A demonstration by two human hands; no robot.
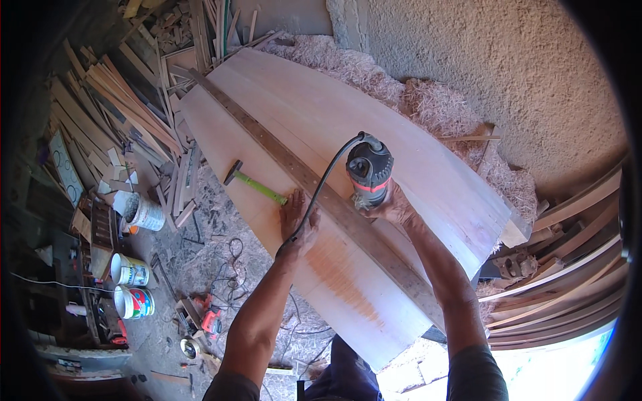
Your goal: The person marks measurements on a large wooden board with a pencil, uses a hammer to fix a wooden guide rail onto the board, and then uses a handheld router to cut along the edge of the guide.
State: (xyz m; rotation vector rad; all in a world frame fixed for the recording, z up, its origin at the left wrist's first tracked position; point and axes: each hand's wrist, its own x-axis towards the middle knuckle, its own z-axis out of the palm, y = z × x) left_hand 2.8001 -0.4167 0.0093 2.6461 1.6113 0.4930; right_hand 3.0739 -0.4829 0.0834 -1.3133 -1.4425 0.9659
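Note:
My right hand [394, 206] is wrapped round the lower body of a black and red corded router [370, 175]. The router stands upright beside a long, dark wooden straightedge [267, 149] laid lengthwise over a pale wood panel [414, 154]. My left hand [299, 222] lies with fingers stretched out on the panel, along the near side of the straightedge. Across my left wrist runs the router's black cord [323, 182]. A hammer [257, 187] with a green handle rests just beyond my left fingertips. The router's bit is hidden.
Wood shavings [441, 103] pile up between panel and wall. Wood strips [127, 93] crowd the far left; curved boards [568, 267] stack at right. Buckets [134, 302], a red power tool [212, 321] and loose cables [231, 267] lie on the dusty floor.

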